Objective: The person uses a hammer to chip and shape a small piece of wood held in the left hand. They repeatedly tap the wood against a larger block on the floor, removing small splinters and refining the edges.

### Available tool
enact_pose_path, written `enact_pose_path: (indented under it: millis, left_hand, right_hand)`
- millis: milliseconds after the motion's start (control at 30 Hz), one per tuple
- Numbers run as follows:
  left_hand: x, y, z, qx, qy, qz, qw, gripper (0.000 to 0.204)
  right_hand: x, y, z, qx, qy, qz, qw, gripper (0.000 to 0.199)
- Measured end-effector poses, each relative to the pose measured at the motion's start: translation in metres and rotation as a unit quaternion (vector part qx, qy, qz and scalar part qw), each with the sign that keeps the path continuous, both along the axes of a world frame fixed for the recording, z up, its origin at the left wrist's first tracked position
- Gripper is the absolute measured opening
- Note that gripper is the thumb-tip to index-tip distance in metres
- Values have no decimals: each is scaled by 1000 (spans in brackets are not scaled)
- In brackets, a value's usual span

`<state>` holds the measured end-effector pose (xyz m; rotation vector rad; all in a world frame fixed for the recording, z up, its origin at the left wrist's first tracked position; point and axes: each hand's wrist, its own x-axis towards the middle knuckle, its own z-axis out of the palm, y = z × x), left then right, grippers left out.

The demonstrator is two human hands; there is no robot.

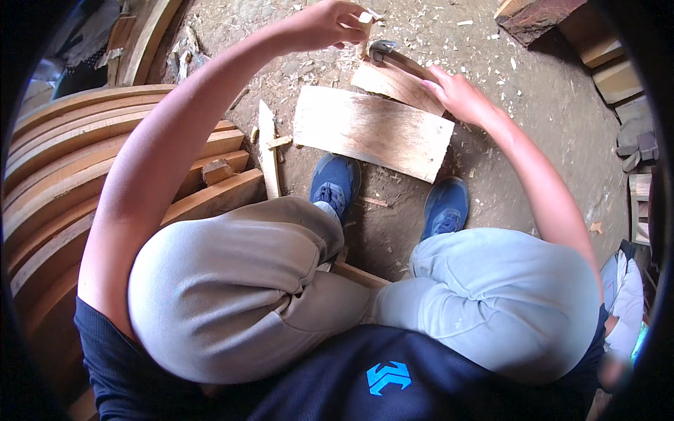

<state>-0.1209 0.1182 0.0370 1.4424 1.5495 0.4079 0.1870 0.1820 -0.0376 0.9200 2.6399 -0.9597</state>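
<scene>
Left hand (330, 24) outstretched, fingers pinched around a small wood piece (364, 22); right hand (455, 95) flat, open, on a curved plank (393, 83).

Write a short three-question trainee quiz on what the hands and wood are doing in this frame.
1. True or false: the left hand holds a small wood piece.
2. What does the right hand rest on? A) curved wood strip B) blue shoe C) stacked arcs
3. What lies flat in front of the shoes?

Key: 1 true. 2 A. 3 A flat rectangular board.
</scene>
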Motion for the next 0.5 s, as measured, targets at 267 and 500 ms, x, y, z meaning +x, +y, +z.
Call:
enact_pose_path:
  millis: [267,500]
  left_hand:
    - [3,-12,-12,175,206,-95,958,42]
    - [-1,-6,-44,170,122,13,978,29]
  right_hand:
    - [1,0,-5,-7,1,-17,1000,43]
    - [10,1,-9,29,9,-14,999,45]
